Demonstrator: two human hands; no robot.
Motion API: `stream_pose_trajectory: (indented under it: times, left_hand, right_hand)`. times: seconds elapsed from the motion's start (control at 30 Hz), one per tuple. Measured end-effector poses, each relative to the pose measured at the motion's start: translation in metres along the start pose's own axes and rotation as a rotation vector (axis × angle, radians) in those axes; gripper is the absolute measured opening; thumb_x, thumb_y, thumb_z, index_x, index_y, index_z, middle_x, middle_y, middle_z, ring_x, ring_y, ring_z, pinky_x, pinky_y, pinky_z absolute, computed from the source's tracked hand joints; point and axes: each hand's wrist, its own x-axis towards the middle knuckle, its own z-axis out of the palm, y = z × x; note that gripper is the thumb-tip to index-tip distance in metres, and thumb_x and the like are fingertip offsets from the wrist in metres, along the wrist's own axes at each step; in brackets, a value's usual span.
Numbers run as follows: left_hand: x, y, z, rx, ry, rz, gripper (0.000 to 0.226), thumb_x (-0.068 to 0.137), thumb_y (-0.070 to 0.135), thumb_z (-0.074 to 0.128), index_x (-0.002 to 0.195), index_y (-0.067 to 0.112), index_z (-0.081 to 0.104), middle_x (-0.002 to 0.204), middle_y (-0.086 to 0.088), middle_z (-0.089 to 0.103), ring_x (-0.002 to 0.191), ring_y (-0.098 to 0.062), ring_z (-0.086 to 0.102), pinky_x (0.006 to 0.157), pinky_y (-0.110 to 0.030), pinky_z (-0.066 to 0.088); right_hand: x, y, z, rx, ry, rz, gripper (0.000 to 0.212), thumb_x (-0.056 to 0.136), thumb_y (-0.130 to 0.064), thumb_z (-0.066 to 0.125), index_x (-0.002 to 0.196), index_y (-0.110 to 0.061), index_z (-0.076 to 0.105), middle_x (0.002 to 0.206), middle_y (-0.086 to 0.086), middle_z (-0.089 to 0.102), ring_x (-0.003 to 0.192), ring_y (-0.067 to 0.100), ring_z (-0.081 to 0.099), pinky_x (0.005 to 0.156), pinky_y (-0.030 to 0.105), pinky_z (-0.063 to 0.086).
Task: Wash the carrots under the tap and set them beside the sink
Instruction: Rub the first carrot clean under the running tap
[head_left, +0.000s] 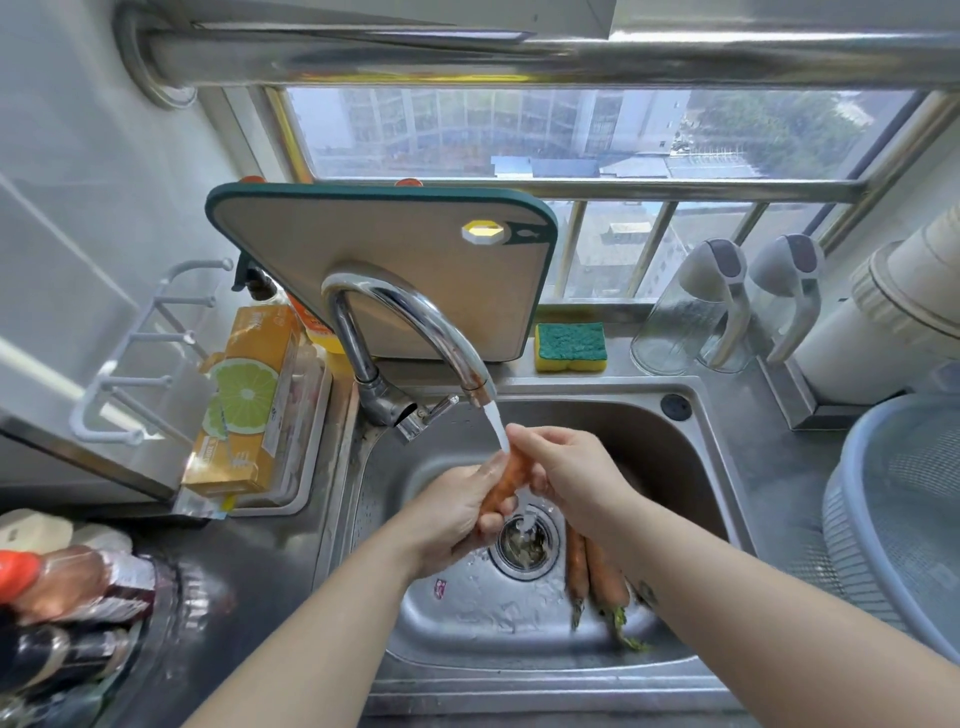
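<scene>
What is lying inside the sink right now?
Two carrots lie on the sink floor beside the drain strainer, leafy ends toward the camera. The right forearm covers their far ends.
</scene>
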Motion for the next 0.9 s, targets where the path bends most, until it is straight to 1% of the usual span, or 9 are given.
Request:
stream_pose_trajectory:
  times: [0.1, 0.2, 0.33, 0.43, 0.57, 0.67, 0.73, 0.83, 0.9]
  left_hand:
    - [0.002, 0.006, 0.000, 0.436, 0.086, 0.112, 0.022, 0.095, 0.041, 0.049, 0.093, 0.023, 0.062, 0.075, 0.008, 0.054, 0.054, -0.004, 0.040, 0.054, -0.020, 0.037]
    - [0.003, 0.007, -0.005, 0.971, 0.218, 0.222, 0.016, 0.096, 0.031, 0.048, 0.106, 0.022, 0.057, 0.091, 0.010, 0.061, 0.078, -0.009, 0.056, 0.073, -0.029, 0.043]
    - [-0.003, 0.007, -0.006, 1.168, 0.431, 0.277, 0.025, 0.094, 0.046, 0.048, 0.104, 0.027, 0.059, 0.091, 0.007, 0.063, 0.087, -0.017, 0.059, 0.068, -0.030, 0.040]
    - [-0.002, 0.009, -0.010, 1.230, 0.487, 0.324, 0.042, 0.091, 0.060, 0.041, 0.088, 0.024, 0.064, 0.081, 0.006, 0.067, 0.080, -0.016, 0.060, 0.067, -0.034, 0.048]
    - [0.003, 0.014, -0.008, 1.032, 0.369, 0.312, 0.044, 0.092, 0.054, 0.043, 0.060, 0.028, 0.057, 0.057, 0.010, 0.053, 0.063, -0.011, 0.050, 0.062, -0.031, 0.040]
    - [0.001, 0.015, -0.010, 0.514, 0.216, 0.175, 0.025, 0.095, 0.037, 0.050, 0.087, 0.025, 0.071, 0.067, 0.009, 0.064, 0.056, -0.006, 0.049, 0.056, -0.019, 0.041]
    - [0.000, 0.016, -0.011, 0.168, 0.189, 0.110, 0.017, 0.094, 0.021, 0.054, 0.098, 0.013, 0.069, 0.078, -0.003, 0.071, 0.061, -0.005, 0.062, 0.059, -0.016, 0.051]
    - [0.004, 0.013, -0.005, -0.165, 0.284, 0.067, 0.009, 0.092, 0.010, 0.056, 0.092, 0.009, 0.064, 0.070, -0.007, 0.073, 0.061, -0.011, 0.070, 0.062, -0.022, 0.058]
    - [0.009, 0.008, 0.003, -0.351, 0.376, 0.034, 0.005, 0.090, 0.014, 0.059, 0.089, 0.010, 0.062, 0.065, -0.005, 0.072, 0.060, -0.013, 0.070, 0.059, -0.028, 0.058]
  right_hand:
    - [0.008, -0.005, -0.001, -0.054, 0.088, 0.049, 0.035, 0.084, -0.029, 0.069, 0.055, -0.011, 0.071, 0.057, 0.012, 0.058, 0.044, 0.012, 0.040, 0.050, 0.025, 0.034]
    - [0.012, -0.001, 0.000, -0.075, 0.151, 0.075, 0.033, 0.084, -0.032, 0.070, 0.060, -0.009, 0.068, 0.059, 0.015, 0.057, 0.042, 0.012, 0.039, 0.049, 0.026, 0.035]
    - [0.009, 0.005, -0.005, -0.329, 0.191, -0.074, 0.035, 0.089, -0.039, 0.061, 0.067, -0.012, 0.065, 0.061, 0.012, 0.064, 0.042, 0.009, 0.045, 0.052, 0.026, 0.038]
    - [0.000, 0.002, -0.014, -0.528, -0.002, -0.185, 0.027, 0.091, -0.039, 0.057, 0.082, -0.016, 0.067, 0.065, -0.003, 0.064, 0.048, -0.001, 0.048, 0.055, 0.018, 0.037]
    - [-0.009, -0.017, -0.029, -0.610, -0.219, -0.236, 0.018, 0.094, -0.026, 0.056, 0.095, -0.011, 0.067, 0.063, -0.005, 0.055, 0.050, 0.003, 0.046, 0.052, 0.014, 0.039]
    - [-0.012, -0.031, -0.044, -0.643, -0.245, -0.247, 0.015, 0.090, -0.020, 0.064, 0.100, -0.011, 0.069, 0.070, -0.003, 0.063, 0.056, 0.003, 0.058, 0.058, 0.014, 0.047]
    - [-0.014, -0.035, -0.050, -0.664, -0.220, -0.249, 0.018, 0.084, -0.018, 0.071, 0.102, -0.015, 0.070, 0.076, -0.007, 0.068, 0.064, 0.003, 0.065, 0.062, 0.014, 0.051]
    - [-0.019, -0.039, -0.052, -0.921, -0.113, -0.356, 0.030, 0.077, -0.026, 0.078, 0.106, -0.022, 0.071, 0.084, -0.014, 0.069, 0.075, 0.000, 0.065, 0.072, 0.009, 0.047]
    - [-0.022, -0.039, -0.049, -1.092, -0.069, -0.447, 0.034, 0.077, -0.031, 0.077, 0.109, -0.022, 0.070, 0.093, -0.010, 0.070, 0.082, 0.002, 0.062, 0.077, 0.014, 0.045]
